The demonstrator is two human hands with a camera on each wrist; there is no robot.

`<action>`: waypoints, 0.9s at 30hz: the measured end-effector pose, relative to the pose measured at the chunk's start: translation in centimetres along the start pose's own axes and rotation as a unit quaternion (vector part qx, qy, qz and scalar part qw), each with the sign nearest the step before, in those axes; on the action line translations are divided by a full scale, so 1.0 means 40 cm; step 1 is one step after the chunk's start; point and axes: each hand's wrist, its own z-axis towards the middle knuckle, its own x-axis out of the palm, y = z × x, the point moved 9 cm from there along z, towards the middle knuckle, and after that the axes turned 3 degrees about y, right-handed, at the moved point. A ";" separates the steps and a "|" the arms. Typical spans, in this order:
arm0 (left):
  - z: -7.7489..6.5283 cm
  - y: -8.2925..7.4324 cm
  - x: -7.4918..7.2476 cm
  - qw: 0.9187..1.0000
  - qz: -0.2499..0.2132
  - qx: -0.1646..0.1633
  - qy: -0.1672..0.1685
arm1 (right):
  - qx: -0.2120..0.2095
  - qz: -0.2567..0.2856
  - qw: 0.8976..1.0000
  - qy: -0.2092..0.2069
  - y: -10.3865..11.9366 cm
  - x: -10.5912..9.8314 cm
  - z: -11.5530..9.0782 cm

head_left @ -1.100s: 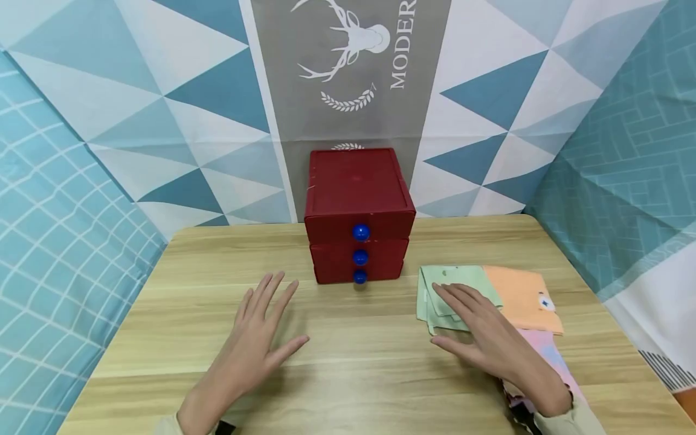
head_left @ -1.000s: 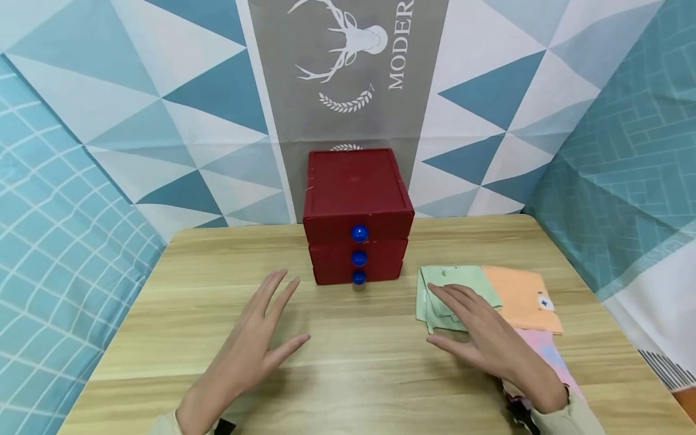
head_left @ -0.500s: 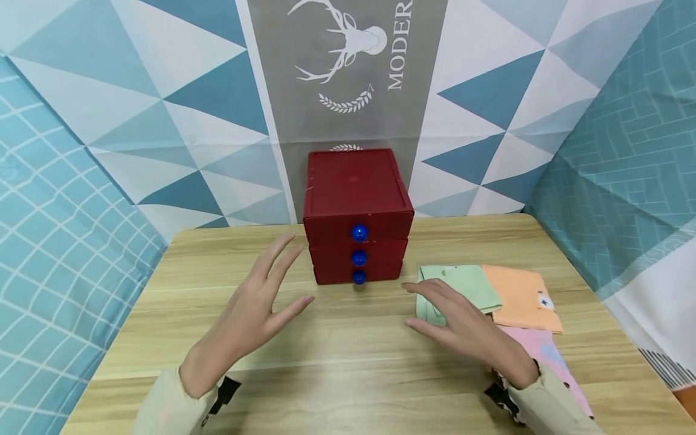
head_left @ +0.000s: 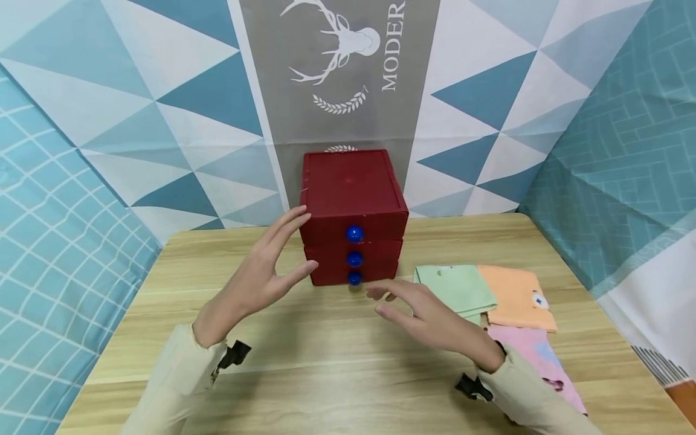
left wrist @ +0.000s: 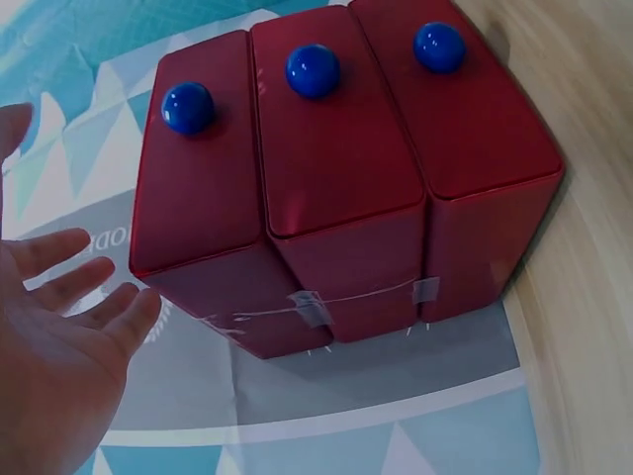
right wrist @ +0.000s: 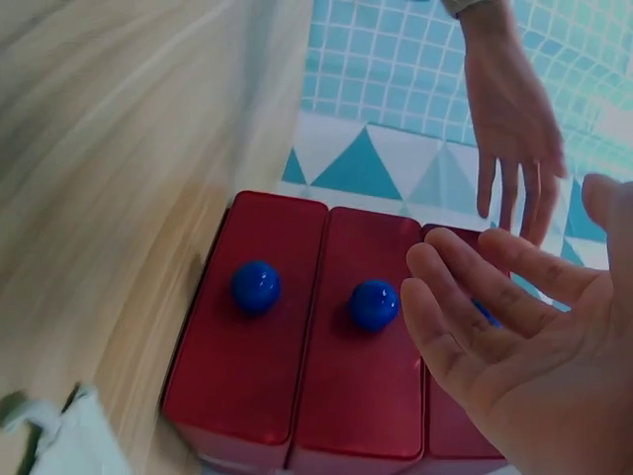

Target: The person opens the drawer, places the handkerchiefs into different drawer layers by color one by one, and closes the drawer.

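Observation:
A dark red box of three stacked drawers [head_left: 350, 184] stands at the back of the table, each front bearing a round blue knob [head_left: 354, 234]. All the drawers sit closed. My left hand [head_left: 261, 272] is raised at the box's left front corner, fingers extended and thumb apart, holding nothing. In front of the lowest drawer hovers my right hand [head_left: 421, 314], its fingers slightly bent and nothing in them. In the left wrist view, clear tape [left wrist: 312, 307] joins the drawer units along the side. The right wrist view has both hands near the knobbed fronts.
Right of the box lie folded cloths: a green one [head_left: 457, 287], an orange one [head_left: 516, 296] and a pink one [head_left: 538, 356], partly behind the right sleeve. The wooden table [head_left: 326, 374] ends at a patterned cloth backdrop [head_left: 212, 121].
Both hands have moved toward the drawer box: the left forward and up to its corner, the right leftward off the green cloth. The box and cloths stay in place.

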 end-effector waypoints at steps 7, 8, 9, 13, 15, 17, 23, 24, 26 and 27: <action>0.060 0.036 0.006 0.998 -0.067 -0.004 0.006 | -0.016 0.021 1.000 0.011 0.026 0.014 0.039; 0.068 0.043 0.006 0.997 -0.075 -0.005 0.006 | -0.017 0.021 1.000 0.010 0.029 0.014 0.044; 0.077 0.049 0.007 0.997 -0.079 -0.006 0.007 | -0.018 0.022 1.000 0.008 0.029 0.013 0.051; 0.113 0.070 0.013 0.998 -0.065 0.000 0.011 | -0.014 0.055 0.998 -0.002 0.020 0.004 0.084; 0.134 0.084 0.014 0.998 -0.055 -0.003 0.009 | -0.012 0.089 0.996 -0.004 0.010 0.001 0.107; 0.156 0.099 0.014 0.999 -0.048 -0.013 0.009 | -0.010 0.120 0.993 -0.004 0.001 -0.001 0.130; 0.214 0.151 0.023 0.997 -0.039 -0.055 0.043 | 0.023 0.197 0.980 -0.001 -0.034 -0.002 0.188; 0.220 0.160 0.027 0.996 -0.038 -0.064 0.052 | 0.029 0.205 0.978 -0.002 -0.040 -0.004 0.196; 0.222 0.174 0.038 0.992 -0.037 -0.092 0.074 | 0.045 0.222 0.974 -0.011 -0.052 -0.006 0.209; 0.221 0.179 0.044 0.991 -0.037 -0.104 0.082 | 0.052 0.227 0.972 -0.017 -0.058 -0.008 0.214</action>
